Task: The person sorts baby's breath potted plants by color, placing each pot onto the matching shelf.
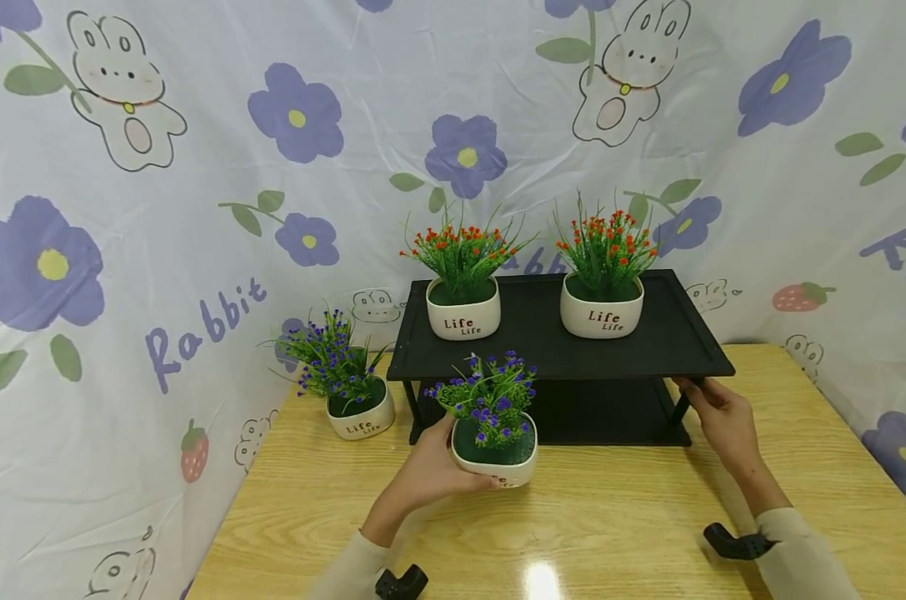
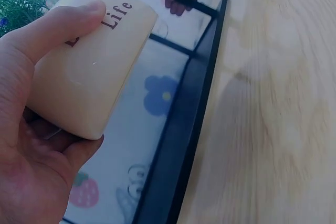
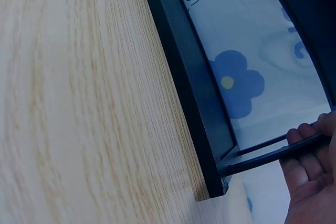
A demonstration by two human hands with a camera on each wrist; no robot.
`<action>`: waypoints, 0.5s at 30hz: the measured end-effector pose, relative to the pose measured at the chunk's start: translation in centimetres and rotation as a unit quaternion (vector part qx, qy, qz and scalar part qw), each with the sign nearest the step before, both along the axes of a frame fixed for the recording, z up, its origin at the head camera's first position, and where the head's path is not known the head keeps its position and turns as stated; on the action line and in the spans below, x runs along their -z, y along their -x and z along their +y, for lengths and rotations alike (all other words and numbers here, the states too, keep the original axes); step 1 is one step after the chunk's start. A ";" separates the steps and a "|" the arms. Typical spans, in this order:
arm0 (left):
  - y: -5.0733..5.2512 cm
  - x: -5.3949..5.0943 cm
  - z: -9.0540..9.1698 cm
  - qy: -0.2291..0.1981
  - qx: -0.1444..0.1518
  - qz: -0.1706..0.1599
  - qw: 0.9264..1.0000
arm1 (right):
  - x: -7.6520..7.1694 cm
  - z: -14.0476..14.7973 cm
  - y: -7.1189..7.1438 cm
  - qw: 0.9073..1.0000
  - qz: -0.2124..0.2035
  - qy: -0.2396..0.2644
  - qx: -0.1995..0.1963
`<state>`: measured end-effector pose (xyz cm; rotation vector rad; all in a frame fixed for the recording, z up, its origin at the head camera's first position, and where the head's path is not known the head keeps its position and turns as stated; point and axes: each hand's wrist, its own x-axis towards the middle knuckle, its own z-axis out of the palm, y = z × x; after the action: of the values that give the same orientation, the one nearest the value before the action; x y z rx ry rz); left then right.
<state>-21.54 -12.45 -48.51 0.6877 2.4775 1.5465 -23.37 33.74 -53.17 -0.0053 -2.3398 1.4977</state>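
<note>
My left hand [image 1: 433, 468] grips a white pot of purple flowers [image 1: 495, 454] in front of the black two-tier shelf [image 1: 531, 350]. In the left wrist view, the thumb lies across the "Life" lettering of the pot [image 2: 100, 72] and the fingers curl under its base. My right hand [image 1: 725, 421] holds the shelf's front right post, just below the upper board. Its fingers [image 3: 310, 163] wrap round that thin black post [image 3: 262, 162] in the right wrist view. On the upper board stand two white pots of orange-red flowers, one left [image 1: 463, 319] and one right [image 1: 603, 315].
Another white pot of purple flowers [image 1: 361, 417] stands on the wooden table [image 1: 610, 517], left of the shelf. The lower board [image 1: 595, 412] is partly hidden by the held pot. Behind hangs a cloth [image 1: 377, 75] printed with rabbits and flowers.
</note>
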 end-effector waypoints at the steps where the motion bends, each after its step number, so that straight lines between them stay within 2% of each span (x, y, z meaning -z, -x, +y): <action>1: 0.1 -0.1 0.4 -0.001 0.008 0.002 1.000 | 0.0 0.0 0.0 1.000 -0.002 -0.002 0.001; 8: 0.6 -0.6 3.6 -0.008 0.037 0.009 0.999 | 0.1 0.2 -0.1 1.000 -0.010 -0.012 0.007; 15: 0.9 -0.7 6.4 -0.014 0.058 0.018 0.998 | 0.0 0.3 0.3 1.000 -0.001 0.005 -0.013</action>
<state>-22.45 -6.01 -47.84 0.8556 2.3982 1.5434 -23.67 34.05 -53.21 0.0208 -2.3423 1.5207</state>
